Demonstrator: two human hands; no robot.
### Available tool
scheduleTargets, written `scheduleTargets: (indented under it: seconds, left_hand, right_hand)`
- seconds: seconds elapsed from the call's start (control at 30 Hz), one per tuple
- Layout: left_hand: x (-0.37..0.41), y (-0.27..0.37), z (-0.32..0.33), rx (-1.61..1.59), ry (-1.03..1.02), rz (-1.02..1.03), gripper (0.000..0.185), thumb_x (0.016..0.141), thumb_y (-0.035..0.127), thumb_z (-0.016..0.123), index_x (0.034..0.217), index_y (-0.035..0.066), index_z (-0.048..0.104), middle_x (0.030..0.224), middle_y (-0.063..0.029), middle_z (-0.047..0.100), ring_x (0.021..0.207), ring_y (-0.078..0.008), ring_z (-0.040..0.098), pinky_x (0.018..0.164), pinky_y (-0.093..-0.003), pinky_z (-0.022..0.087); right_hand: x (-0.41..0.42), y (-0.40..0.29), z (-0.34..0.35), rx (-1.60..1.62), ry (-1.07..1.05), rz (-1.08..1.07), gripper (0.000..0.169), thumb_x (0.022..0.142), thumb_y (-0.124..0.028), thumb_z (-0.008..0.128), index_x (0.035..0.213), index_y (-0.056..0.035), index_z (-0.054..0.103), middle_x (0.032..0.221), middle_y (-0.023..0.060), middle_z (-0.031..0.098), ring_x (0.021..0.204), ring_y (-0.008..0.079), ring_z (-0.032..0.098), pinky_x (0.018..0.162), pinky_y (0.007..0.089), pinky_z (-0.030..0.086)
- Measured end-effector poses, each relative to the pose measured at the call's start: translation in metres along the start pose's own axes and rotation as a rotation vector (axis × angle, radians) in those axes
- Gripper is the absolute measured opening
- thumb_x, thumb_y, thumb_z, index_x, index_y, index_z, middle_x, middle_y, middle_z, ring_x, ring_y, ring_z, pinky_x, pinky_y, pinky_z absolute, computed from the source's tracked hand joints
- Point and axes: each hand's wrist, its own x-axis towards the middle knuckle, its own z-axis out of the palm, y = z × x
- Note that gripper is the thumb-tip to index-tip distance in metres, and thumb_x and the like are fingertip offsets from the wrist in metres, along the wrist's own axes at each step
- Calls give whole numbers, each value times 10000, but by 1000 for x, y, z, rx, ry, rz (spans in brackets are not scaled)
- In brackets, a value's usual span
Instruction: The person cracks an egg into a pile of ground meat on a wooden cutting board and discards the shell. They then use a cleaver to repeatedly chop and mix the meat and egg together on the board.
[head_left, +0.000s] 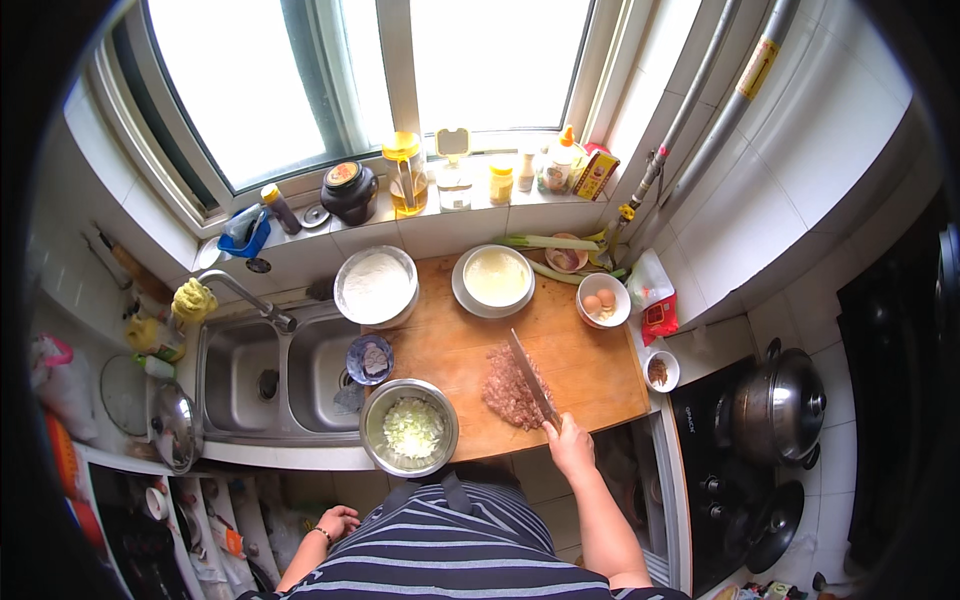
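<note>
My right hand (571, 448) grips the handle of a kitchen knife (531, 376). The blade lies across a spread of minced meat (510, 386) on the wooden cutting board (442, 352), its tip pointing away from me. Down at my left side hangs my left hand (337, 523), fingers loosely bent, with nothing seen in it. At the board's near left edge stands a steel bowl (370, 442) of chopped pale-green vegetable. Farther back are a bowl of white flour (375, 287), a bowl of pale yellow contents (495, 276) on a plate, and a bowl with eggs (602, 301).
Left of the board is a double steel sink (244, 375) with a faucet (259, 304); a small blue bowl (370, 360) sits at the board's edge. Jars and bottles line the windowsill (480, 202). To the right, a lidded pot (784, 405) stands on the black stove (705, 435).
</note>
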Motion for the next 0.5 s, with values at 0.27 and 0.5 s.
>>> scheduleTargets:
  seconds: [0.27, 0.5]
  left_hand:
    - [-9, 5, 0, 51, 10, 26, 243, 878, -34, 470, 1093, 15, 573, 888, -114, 676, 648, -159, 609, 591, -283, 523]
    - [-4, -4, -3, 113, 13, 27, 251, 871, -33, 491, 1099, 7, 589, 881, -114, 680, 674, -158, 614, 614, -279, 520]
  right_hand:
    - [-8, -6, 8, -17, -13, -47, 423, 915, -413, 551, 1058, -16, 530, 853, 267, 655, 840, 439, 640, 764, 507, 507]
    - [-10, -9, 19, -46, -43, -67, 408, 906, -403, 567, 1064, -30, 522, 798, 278, 644, 797, 452, 633, 718, 522, 503]
